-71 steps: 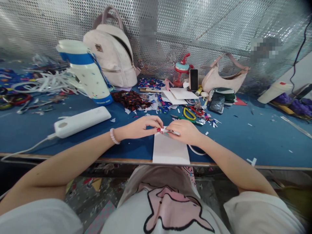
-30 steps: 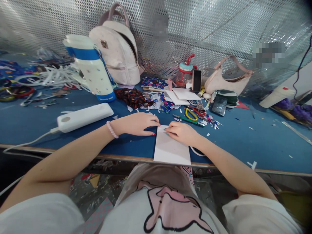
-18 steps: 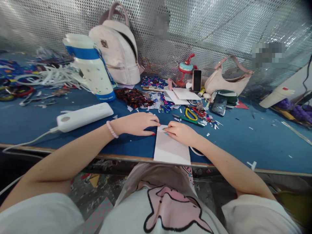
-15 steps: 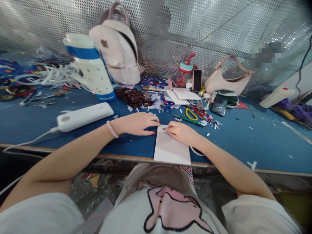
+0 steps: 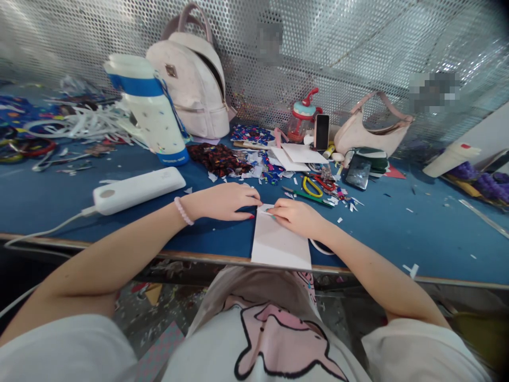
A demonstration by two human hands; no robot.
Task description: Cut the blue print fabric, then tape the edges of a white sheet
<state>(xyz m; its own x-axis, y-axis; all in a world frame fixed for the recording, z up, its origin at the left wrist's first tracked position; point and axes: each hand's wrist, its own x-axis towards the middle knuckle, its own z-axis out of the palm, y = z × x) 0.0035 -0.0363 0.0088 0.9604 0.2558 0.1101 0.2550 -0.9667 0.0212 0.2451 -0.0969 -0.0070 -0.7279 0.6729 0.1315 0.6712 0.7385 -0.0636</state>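
A white sheet of card or stiff paper (image 5: 280, 241) lies at the front edge of the blue table, its near end level with the edge. My right hand (image 5: 299, 216) rests on its upper right part, fingers pressed together in a pinch. From these fingertips a small thin white strip sticks out to the left; its material is too small to tell. My left hand (image 5: 226, 201) lies flatter beside the sheet's top left corner, thumb and fingers stretched apart, with fingertips at the corner. A pale pink bead bracelet (image 5: 183, 211) circles the left wrist.
Yellow-and-green-handled scissors (image 5: 312, 187) lie beyond my right hand among paper scraps. White sheets (image 5: 304, 153) lie behind them. To the left are a white power bank-like device (image 5: 139, 192) with a cable, a large bottle (image 5: 153, 114) and a backpack (image 5: 194, 85).
Both hands stay almost where they were. The white strip at my right fingertips shows more plainly, and those fingers have shifted very slightly.
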